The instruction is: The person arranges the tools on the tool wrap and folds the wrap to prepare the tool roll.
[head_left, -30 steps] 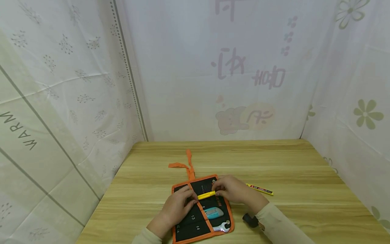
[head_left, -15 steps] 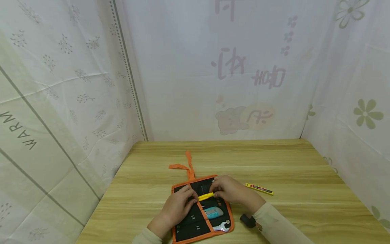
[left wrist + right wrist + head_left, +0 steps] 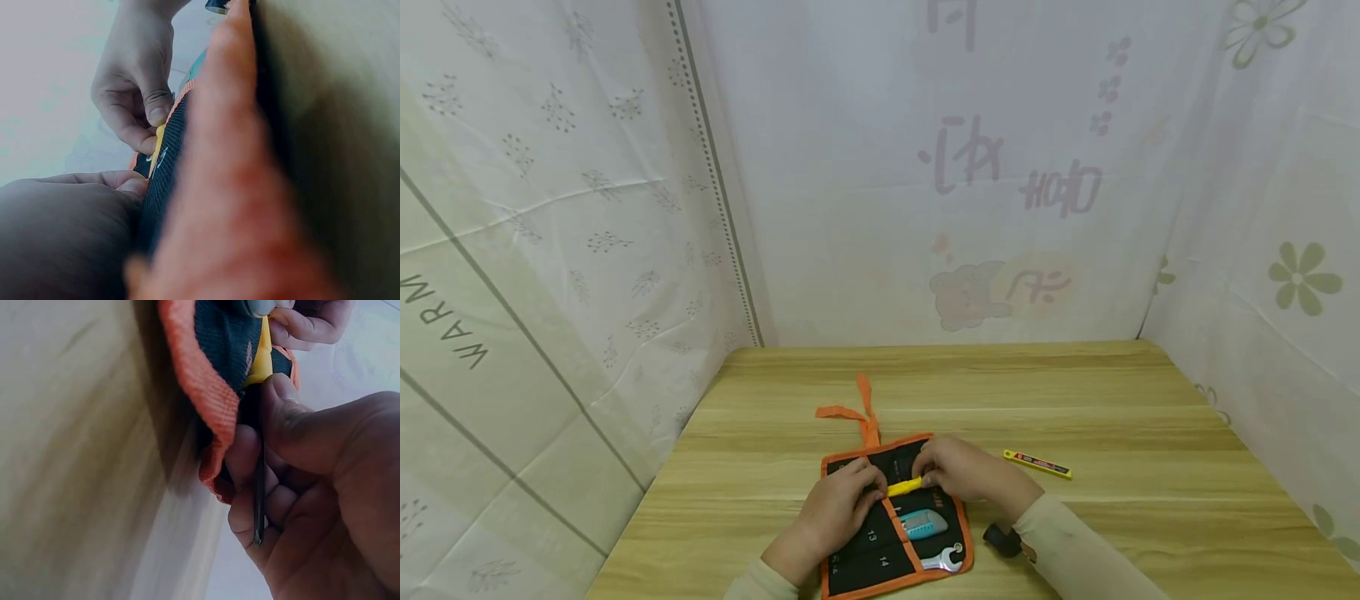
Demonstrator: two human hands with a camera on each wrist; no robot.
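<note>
A black tool roll point(image 3: 857, 554) with orange trim lies unrolled on the table. My right hand point(image 3: 958, 468) pinches a screwdriver point(image 3: 262, 359) near where its yellow handle meets the dark shaft; the cross-shaped tip points back under the palm. The handle's other end reaches the orange-edged pocket row. There the thumb and fingers of my left hand point(image 3: 842, 504) pinch the pocket's edge, hiding that end in the head view. Below the handle, a turquoise utility knife point(image 3: 923, 524) and an open-end wrench point(image 3: 943, 560) sit partly inside their pockets.
A thin yellow labelled strip point(image 3: 1037, 464) lies on the wooden table point(image 3: 1120, 417) to the right of the roll. Two orange ties point(image 3: 867, 417) spread out beyond its far edge. A dark device point(image 3: 1002, 540) is at the right wrist. Patterned curtains point(image 3: 850, 208) surround the table.
My right hand has shifted slightly left, toward the pocket row, and less of the yellow handle shows between the hands. The left hand has held its place.
</note>
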